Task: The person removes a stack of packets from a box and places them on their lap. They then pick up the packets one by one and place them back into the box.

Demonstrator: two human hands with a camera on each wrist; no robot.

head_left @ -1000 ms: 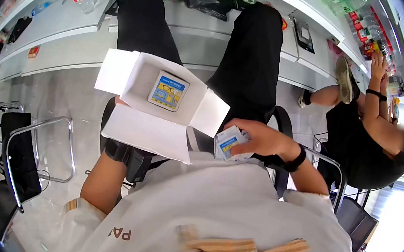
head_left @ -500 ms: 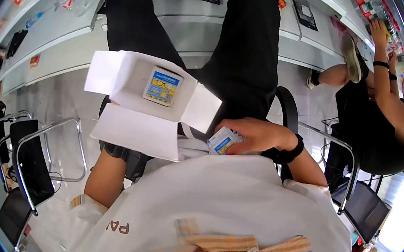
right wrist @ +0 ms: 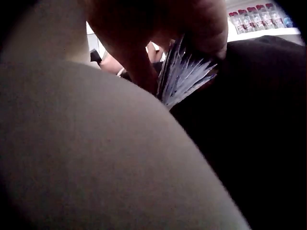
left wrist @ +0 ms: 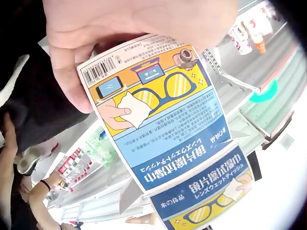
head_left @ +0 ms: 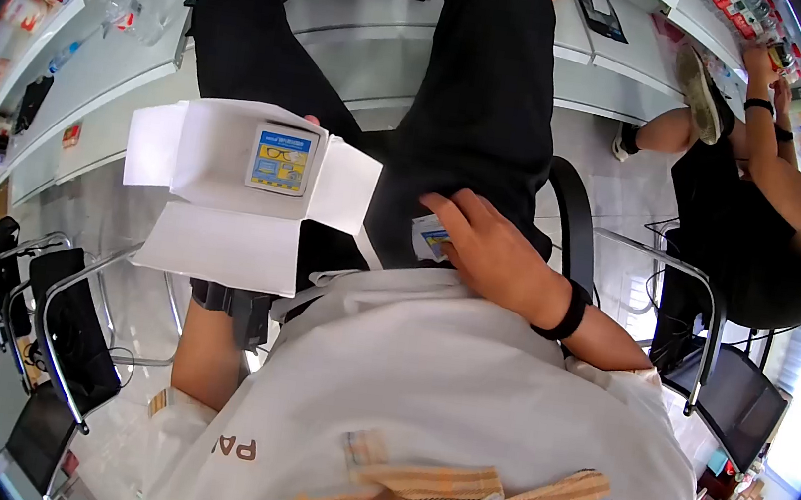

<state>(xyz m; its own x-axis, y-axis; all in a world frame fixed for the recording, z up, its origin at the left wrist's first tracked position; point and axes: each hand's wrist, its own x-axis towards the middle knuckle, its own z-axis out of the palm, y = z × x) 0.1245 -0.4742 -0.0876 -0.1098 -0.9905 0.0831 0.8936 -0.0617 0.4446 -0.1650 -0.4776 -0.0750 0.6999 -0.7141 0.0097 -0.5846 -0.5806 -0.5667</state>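
Observation:
My left hand (left wrist: 129, 24) grips the outside of a printed carton (left wrist: 163, 112), its fingers curled round one side. From above, the carton (head_left: 217, 246) shows white inside, flaps spread, with a blue and yellow packet (head_left: 281, 158) lying in it; most of that hand is hidden beneath. Over the lap, my right hand (head_left: 500, 257) pinches a stack of small packets (head_left: 428, 237) between thumb and fingers. In the right wrist view the stack (right wrist: 182, 76) fans out at its edges below the right hand (right wrist: 158, 28).
Shelves (head_left: 368, 26) with bottles and bags run across the front. Chairs (head_left: 63, 309) stand at the left. Another person (head_left: 762, 234) sits at the right, reaching to a shelf. An armrest (head_left: 572, 221) is close by my right hand.
The carton has shifted left in the head view. My right hand has turned and moved slightly up over the lap, keeping hold of the packets.

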